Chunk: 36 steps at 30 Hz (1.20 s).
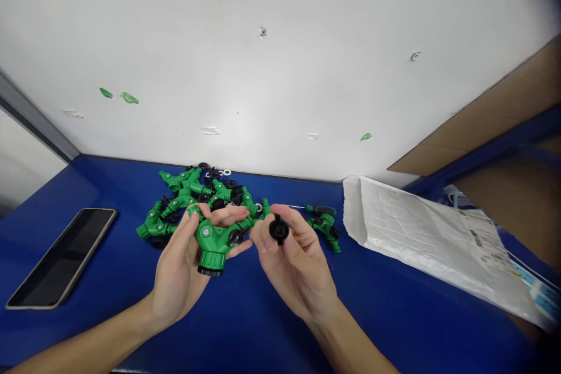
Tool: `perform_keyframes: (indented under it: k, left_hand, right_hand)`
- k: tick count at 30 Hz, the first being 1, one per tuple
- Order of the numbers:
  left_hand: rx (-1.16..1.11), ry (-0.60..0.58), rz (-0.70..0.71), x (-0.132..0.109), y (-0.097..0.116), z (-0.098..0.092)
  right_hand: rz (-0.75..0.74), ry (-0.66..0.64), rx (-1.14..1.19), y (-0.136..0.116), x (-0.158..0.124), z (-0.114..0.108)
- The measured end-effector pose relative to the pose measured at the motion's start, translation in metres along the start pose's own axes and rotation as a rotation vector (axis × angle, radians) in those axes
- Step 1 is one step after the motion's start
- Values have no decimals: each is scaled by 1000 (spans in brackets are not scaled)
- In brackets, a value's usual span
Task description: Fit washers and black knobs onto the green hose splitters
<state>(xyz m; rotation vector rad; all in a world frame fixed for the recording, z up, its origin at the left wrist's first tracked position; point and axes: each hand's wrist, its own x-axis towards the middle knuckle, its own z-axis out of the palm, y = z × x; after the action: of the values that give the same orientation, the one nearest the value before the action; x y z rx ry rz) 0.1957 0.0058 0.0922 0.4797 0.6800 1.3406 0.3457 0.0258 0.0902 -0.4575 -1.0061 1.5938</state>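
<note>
My left hand (182, 266) is closed around a green Y-shaped hose splitter (212, 238) with a black ring at its lower end. One black round knob (235, 238) sits on the splitter's right branch, while the left branch shows a bare pivot with a small metal centre. To the right, my right hand (300, 263) pinches a small black valve knob (279, 229) between thumb and fingers, its round face turned toward me. The two hands are close together above the blue table, the knob apart from the splitter.
Behind my hands lies a pile of green splitters (188, 187) with black knobs and white washers (227, 172). A screwdriver (322, 210) rests near another green splitter (326, 228). A phone (63, 257) lies left, a white padded mailer (421, 239) right. A white wall (280, 82) stands behind.
</note>
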Motion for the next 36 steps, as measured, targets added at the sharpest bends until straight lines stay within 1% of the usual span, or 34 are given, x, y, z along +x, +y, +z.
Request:
perform_keyframes:
  k: [2, 9, 15, 21, 24, 27, 29, 32, 36]
  left_hand:
    - [-5, -9, 3, 0, 0, 0]
    - [-13, -12, -2, 0, 1, 0]
    - [-26, -21, -6, 0, 1, 1]
    - [-15, -23, 1, 0, 1, 1]
    - [-16, -12, -4, 0, 1, 2]
    - [-9, 0, 3, -2, 0, 2]
    - [8, 1, 25, -2, 0, 2]
    - [38, -6, 61, -2, -2, 1]
    - [72, -38, 108, -2, -6, 0]
  right_hand:
    - [-23, 10, -6, 1, -1, 2]
    - [-55, -57, 39, 0, -3, 3]
    - [-70, -28, -29, 0, -4, 3]
    - [-83, -46, -37, 2, -3, 1]
    - [-111, -18, -179, 3, -4, 0]
    - [-196, 45, -466, 5, -5, -1]
    - [-241, 44, -613, 6, -6, -1]
    - [-255, -3, -698, 8, -7, -1]
    - [-254, 7, -725, 8, -8, 0]
